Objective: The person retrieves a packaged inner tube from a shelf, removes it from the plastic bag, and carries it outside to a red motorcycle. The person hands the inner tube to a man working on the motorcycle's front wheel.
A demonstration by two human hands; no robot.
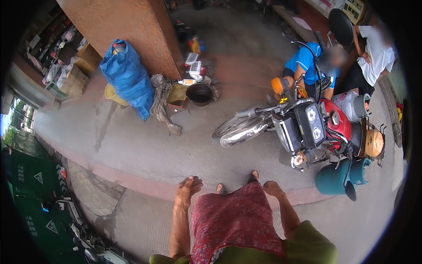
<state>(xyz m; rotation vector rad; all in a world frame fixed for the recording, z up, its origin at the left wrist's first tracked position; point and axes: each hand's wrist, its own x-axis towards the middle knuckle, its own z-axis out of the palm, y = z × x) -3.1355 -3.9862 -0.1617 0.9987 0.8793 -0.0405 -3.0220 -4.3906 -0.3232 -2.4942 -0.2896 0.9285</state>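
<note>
My left hand (pixel 189 190) is held out in front of me, its fingers stretched and nothing in it. On the other side, my right hand (pixel 273 188) has its fingers curled in, and no object shows in it. Between the two arms hangs a red flowered apron (pixel 235 215) over my front; neither hand appears to hold it. My feet (pixel 221 188) in sandals show past its hem. The closest large thing ahead on the right is a red motorcycle (pixel 336 121) with a chrome front fender (pixel 243 135), apart from my right hand.
Teal gas cylinders (pixel 334 178) hang by the motorcycle. Beyond it, a person in a blue shirt (pixel 307 64) bends low beside one in white (pixel 378 57). A blue sack (pixel 127 79) and black basin (pixel 199 93) sit by a pillar (pixel 127 31). Green barriers (pixel 39 198) stand left.
</note>
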